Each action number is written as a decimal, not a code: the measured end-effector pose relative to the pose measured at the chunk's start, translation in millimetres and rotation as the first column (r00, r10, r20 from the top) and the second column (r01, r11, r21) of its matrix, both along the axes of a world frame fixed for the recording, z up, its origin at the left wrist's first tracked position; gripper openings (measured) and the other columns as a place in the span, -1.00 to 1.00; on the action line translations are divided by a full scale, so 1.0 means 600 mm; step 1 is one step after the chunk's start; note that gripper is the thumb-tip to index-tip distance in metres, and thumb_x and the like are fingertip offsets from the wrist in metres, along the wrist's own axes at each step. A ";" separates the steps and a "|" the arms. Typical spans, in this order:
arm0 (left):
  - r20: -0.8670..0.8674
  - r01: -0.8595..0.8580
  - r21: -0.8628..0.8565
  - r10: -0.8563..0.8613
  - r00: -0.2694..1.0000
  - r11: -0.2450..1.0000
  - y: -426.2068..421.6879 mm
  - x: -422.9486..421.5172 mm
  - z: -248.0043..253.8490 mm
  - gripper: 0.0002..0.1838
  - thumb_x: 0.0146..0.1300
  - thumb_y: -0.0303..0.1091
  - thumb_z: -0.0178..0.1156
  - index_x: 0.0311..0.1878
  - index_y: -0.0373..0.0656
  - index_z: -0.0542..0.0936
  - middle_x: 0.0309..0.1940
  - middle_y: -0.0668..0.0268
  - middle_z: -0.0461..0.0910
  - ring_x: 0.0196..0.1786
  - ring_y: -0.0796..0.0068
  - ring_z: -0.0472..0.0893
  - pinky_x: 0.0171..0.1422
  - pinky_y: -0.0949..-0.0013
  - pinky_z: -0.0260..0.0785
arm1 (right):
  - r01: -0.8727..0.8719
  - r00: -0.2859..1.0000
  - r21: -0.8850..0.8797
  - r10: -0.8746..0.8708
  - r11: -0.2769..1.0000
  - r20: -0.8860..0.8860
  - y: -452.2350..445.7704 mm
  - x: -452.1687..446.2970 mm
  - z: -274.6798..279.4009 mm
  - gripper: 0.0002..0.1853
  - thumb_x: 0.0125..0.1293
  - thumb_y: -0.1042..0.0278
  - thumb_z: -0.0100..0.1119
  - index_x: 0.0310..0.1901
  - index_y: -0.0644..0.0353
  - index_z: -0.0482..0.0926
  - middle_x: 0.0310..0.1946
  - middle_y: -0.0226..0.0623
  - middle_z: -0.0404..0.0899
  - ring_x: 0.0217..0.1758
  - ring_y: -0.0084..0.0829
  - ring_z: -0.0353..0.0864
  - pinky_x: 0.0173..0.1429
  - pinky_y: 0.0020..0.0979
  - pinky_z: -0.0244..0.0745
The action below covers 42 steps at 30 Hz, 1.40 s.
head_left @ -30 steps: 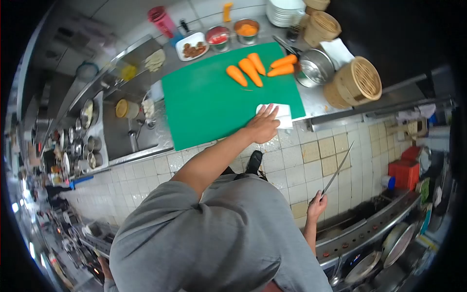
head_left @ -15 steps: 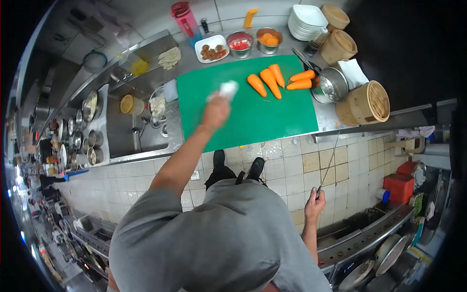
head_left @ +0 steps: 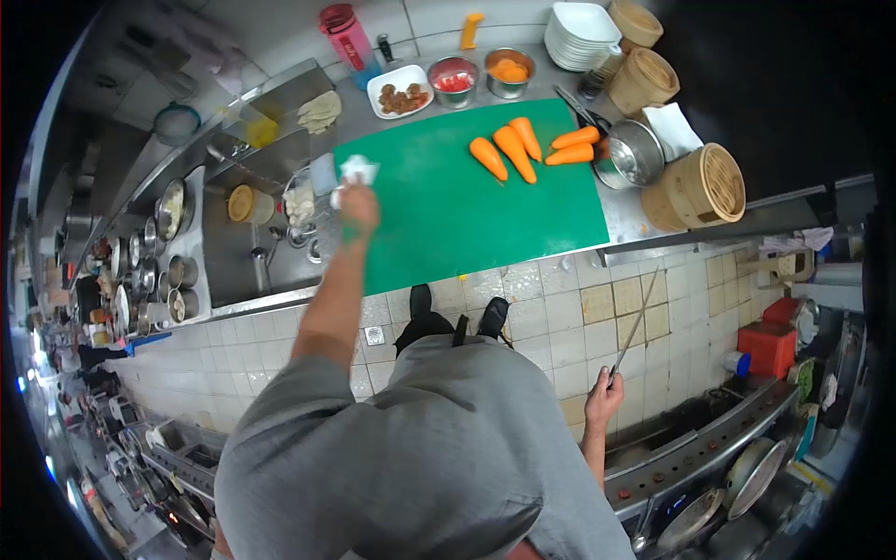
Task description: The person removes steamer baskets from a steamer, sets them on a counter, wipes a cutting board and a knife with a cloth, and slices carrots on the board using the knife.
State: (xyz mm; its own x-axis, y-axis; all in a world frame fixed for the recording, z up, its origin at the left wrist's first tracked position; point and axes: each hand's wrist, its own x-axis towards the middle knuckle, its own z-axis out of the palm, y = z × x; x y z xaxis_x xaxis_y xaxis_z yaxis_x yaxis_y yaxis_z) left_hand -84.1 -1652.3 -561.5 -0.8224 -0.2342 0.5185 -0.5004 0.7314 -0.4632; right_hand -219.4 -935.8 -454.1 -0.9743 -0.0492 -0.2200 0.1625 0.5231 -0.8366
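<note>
My left hand (head_left: 359, 209) is closed on a white cloth (head_left: 358, 170) at the left edge of the green cutting board (head_left: 420, 215); motion blurs the hand a little. Out to the right, away from the counter, my right hand (head_left: 605, 399) grips the dark handle of a long knife (head_left: 637, 322), its blade pointing up and away over the floor. Several peeled carrots lie on the board's far right part, among them a single carrot (head_left: 487, 160) and a pair whose lower carrot (head_left: 570, 154) touches a metal bowl (head_left: 630, 155).
Behind the board stand a white dish of brown food (head_left: 401, 91), two metal bowls, a pink bottle (head_left: 345, 42) and stacked white plates (head_left: 581, 37). Bamboo steamers (head_left: 695, 189) and scissors (head_left: 583, 110) are at right. A sink (head_left: 238, 266) adjoins at left; a stove (head_left: 705, 457) stands behind me.
My left hand has swept the white cloth leftward across the board to its left edge. The knife in my right hand has tilted slightly; the carrots have stayed put.
</note>
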 end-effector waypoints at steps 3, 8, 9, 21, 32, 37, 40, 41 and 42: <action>-0.064 -0.322 0.676 0.488 0.870 0.663 -0.016 0.076 0.189 -0.58 0.54 -0.25 -0.06 0.22 -0.32 0.61 -0.01 -0.13 0.72 -0.08 -0.14 0.72 -0.11 0.08 0.59 | -0.028 0.998 0.036 0.030 0.999 -0.056 -0.002 -0.005 -0.025 -0.54 0.59 0.25 0.21 -0.46 0.16 0.25 -0.61 -0.53 0.17 -0.47 -0.61 0.12 -0.44 -0.35 0.08; 0.016 -0.023 0.836 0.018 1.000 0.549 0.161 -0.017 0.174 -0.72 0.33 -0.30 0.11 -0.04 -0.26 0.64 -0.22 0.02 0.69 -0.13 -0.05 0.68 0.18 -0.01 0.55 | -0.084 0.992 -0.041 0.080 0.996 -0.094 -0.026 -0.030 -0.022 -0.57 0.63 0.18 0.18 -0.43 0.05 0.28 -0.65 -0.63 0.22 -0.61 -0.73 0.13 -0.57 -0.49 0.03; 0.248 -0.038 0.632 -0.155 0.956 0.774 0.253 -0.081 0.200 -0.70 0.31 -0.35 0.13 0.05 -0.19 0.68 0.02 0.02 0.71 0.09 0.03 0.68 0.34 -0.07 0.51 | -0.078 0.995 -0.062 0.074 0.995 -0.072 -0.037 -0.039 -0.018 -0.58 0.63 0.17 0.18 -0.42 0.06 0.29 -0.65 -0.62 0.23 -0.62 -0.73 0.14 -0.57 -0.49 0.04; -0.081 0.241 0.853 -0.338 0.938 0.463 0.345 -0.306 0.135 -0.49 0.49 -0.37 -0.05 0.46 -0.22 0.48 0.58 0.03 0.33 0.68 0.12 0.22 0.77 0.00 -0.02 | -0.097 0.994 -0.109 0.091 0.989 -0.056 -0.075 -0.024 0.067 -0.58 0.62 0.23 0.19 -0.44 0.08 0.30 -0.65 -0.64 0.23 -0.61 -0.74 0.15 -0.56 -0.50 0.05; 0.005 -0.092 0.658 0.118 0.993 0.747 -0.026 -0.009 0.119 -0.51 0.54 -0.32 -0.13 0.40 -0.33 0.50 0.29 -0.27 0.55 0.45 -0.19 0.46 0.56 -0.17 0.26 | -0.019 0.997 -0.079 0.025 0.997 0.071 -0.007 0.025 0.007 -0.57 0.64 0.09 0.17 -0.41 -0.01 0.26 -0.66 -0.65 0.22 -0.66 -0.76 0.16 -0.61 -0.54 0.05; -0.229 -0.167 0.685 0.427 0.875 0.709 -0.037 0.063 0.168 -0.51 0.54 -0.37 -0.15 0.38 -0.49 0.45 0.22 -0.39 0.54 0.37 -0.39 0.46 0.57 -0.21 0.20 | -0.053 0.998 -0.122 0.055 0.991 0.013 -0.021 0.003 0.011 -0.58 0.64 0.12 0.16 -0.40 -0.01 0.25 -0.66 -0.66 0.20 -0.66 -0.76 0.14 -0.62 -0.54 0.03; -0.364 0.259 0.598 -0.030 0.931 0.758 0.138 -0.004 0.188 -0.48 0.45 -0.42 -0.07 0.39 -0.47 0.44 0.21 -0.23 0.57 0.41 -0.31 0.45 0.65 -0.15 0.14 | -0.037 0.998 -0.158 0.044 0.987 0.042 -0.045 -0.011 0.026 -0.60 0.64 0.13 0.16 -0.39 0.03 0.30 -0.65 -0.66 0.22 -0.65 -0.75 0.14 -0.59 -0.51 0.03; -0.034 0.074 0.790 -0.078 0.996 0.608 0.209 -0.015 0.179 -0.49 0.43 -0.44 -0.04 0.40 -0.42 0.46 0.32 -0.14 0.54 0.49 -0.18 0.41 0.68 -0.11 0.13 | -0.047 0.997 -0.150 0.055 0.988 0.049 -0.054 -0.013 0.034 -0.60 0.64 0.13 0.16 -0.39 0.03 0.30 -0.65 -0.66 0.22 -0.65 -0.75 0.14 -0.59 -0.51 0.03; 0.055 0.152 0.689 -0.260 0.964 0.709 0.285 -0.025 0.148 -0.46 0.37 -0.45 0.03 0.42 -0.31 0.48 0.43 -0.03 0.49 0.57 -0.06 0.36 0.69 -0.11 0.13 | -0.052 0.996 -0.160 0.062 0.986 0.061 -0.067 -0.018 0.041 -0.60 0.64 0.13 0.15 -0.39 0.03 0.30 -0.65 -0.66 0.22 -0.65 -0.75 0.14 -0.59 -0.52 0.03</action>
State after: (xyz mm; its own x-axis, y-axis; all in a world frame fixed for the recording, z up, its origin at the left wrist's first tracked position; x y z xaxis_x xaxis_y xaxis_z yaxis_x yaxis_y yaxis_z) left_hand -99.1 -1481.6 -472.6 -0.9416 -0.2920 0.1679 -0.2702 0.9524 0.1412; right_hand -230.3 -976.2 -429.7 -0.9527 -0.1435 -0.2679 0.1932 0.3946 -0.8983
